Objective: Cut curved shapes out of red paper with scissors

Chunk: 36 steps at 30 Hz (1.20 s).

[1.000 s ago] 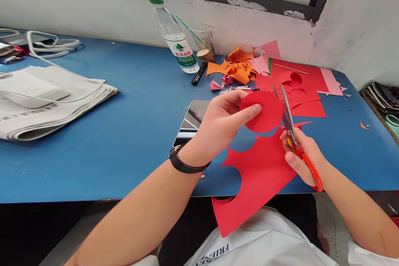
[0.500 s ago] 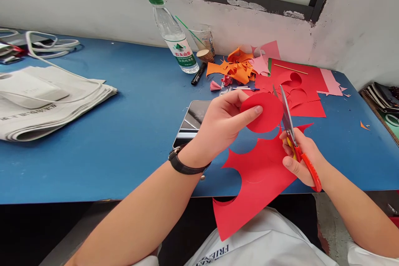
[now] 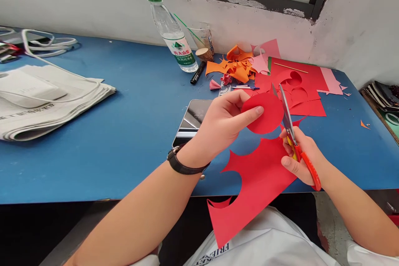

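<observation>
Between thumb and fingers, my left hand (image 3: 229,118) pinches a red paper circle (image 3: 269,116) above the table. My right hand (image 3: 307,156) is closed around the scissors (image 3: 307,166), which have red and yellow handles. Their blades point up and stand apart, close to the circle's right edge. Below both hands lies a red paper sheet (image 3: 258,174) with round bites cut from its edge. Its lower corner hangs over the table's front edge, above my white shirt. A dark smartphone (image 3: 190,120) lies on the table, partly behind my left wrist.
Orange paper scraps (image 3: 240,66), red paper sheets (image 3: 307,79) and pens (image 3: 246,87) lie at the back right. A water bottle (image 3: 179,45) and a plastic cup (image 3: 204,35) stand near the wall. Folded newspapers (image 3: 77,91) and a white cable (image 3: 43,60) occupy the left side.
The cut red sheet has slid slightly down and left, its corner hanging lower. The circle and both hands have hardly moved; the scissors remain spread.
</observation>
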Motion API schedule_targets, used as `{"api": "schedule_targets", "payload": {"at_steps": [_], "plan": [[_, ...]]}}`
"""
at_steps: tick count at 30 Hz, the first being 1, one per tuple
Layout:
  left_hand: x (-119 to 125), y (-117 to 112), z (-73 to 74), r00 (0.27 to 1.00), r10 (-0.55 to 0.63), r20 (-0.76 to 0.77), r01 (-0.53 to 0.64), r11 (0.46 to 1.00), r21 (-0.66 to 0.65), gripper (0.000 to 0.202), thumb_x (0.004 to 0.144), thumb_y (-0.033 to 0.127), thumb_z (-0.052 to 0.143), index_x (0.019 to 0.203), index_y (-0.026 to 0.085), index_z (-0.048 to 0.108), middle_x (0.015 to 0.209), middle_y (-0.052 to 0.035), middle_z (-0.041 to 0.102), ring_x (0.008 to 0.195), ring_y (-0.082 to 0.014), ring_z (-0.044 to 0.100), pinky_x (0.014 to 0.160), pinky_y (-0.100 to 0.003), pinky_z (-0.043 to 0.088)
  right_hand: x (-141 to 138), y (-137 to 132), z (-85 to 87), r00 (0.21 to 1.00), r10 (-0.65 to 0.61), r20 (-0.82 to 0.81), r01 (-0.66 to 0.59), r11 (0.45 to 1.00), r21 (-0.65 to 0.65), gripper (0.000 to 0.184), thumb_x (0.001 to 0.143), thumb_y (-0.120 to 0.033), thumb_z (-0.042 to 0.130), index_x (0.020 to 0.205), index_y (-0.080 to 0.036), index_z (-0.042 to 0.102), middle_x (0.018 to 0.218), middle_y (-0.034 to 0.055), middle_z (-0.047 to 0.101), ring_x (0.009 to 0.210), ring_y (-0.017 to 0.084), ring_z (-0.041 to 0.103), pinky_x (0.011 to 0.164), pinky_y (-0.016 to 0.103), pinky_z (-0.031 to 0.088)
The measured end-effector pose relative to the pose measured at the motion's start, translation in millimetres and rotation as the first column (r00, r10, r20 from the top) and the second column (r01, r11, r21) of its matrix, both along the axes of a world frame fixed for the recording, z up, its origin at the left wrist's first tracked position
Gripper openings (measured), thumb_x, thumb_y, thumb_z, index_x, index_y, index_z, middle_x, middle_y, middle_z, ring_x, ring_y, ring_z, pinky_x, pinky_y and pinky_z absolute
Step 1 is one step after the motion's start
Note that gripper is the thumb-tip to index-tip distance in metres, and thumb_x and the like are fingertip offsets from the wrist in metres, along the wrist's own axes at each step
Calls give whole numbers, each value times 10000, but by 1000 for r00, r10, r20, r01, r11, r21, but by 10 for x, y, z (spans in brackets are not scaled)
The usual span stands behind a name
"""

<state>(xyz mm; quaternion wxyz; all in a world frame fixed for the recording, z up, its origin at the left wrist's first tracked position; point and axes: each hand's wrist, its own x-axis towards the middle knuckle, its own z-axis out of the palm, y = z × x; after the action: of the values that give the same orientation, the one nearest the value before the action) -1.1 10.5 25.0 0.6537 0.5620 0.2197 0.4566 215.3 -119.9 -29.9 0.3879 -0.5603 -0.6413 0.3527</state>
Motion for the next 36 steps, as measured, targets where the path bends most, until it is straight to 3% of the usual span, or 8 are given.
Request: {"api": "schedule_targets", "payload": {"at_steps": [15,21,28,36], "plan": [[-2,12,-20,1000,-12,28,13,1000,-23,386,807,374,1044,735,211,702,811,-3,730,709,-142,644,655,-253,584,-5,-3,-23,997,-42,58,38,997,62,695,917,-905,722,1192,-278,602,839,-42,506,700,175,474,626,318,436],[5,37,-54,998,-6,63,10,998,-65,377,804,371,1049,766,209,711,828,1,745,722,-144,676,666,-250,603,9,-15,-32,999,-34,7,34,999,19,715,893,-903,751,1212,-283,594,923,-9,548,801,204,540,714,351,532],[-3,-6,-63,995,25,96,-24,1000,-21,361,798,324,1063,753,199,727,763,19,729,684,-120,642,622,-216,558,13,-41,-23,999,23,-25,-24,998,-54,742,914,-937,694,1283,-303,579,1026,9,556,867,230,574,855,427,595],[-29,-86,-17,997,75,25,-75,997,21,367,808,348,1052,758,205,717,735,23,692,654,-122,599,605,-230,535,-65,-56,40,999,35,-2,-35,999,-18,793,903,-993,644,1261,-287,595,969,-6,570,774,195,512,685,327,497]]}}
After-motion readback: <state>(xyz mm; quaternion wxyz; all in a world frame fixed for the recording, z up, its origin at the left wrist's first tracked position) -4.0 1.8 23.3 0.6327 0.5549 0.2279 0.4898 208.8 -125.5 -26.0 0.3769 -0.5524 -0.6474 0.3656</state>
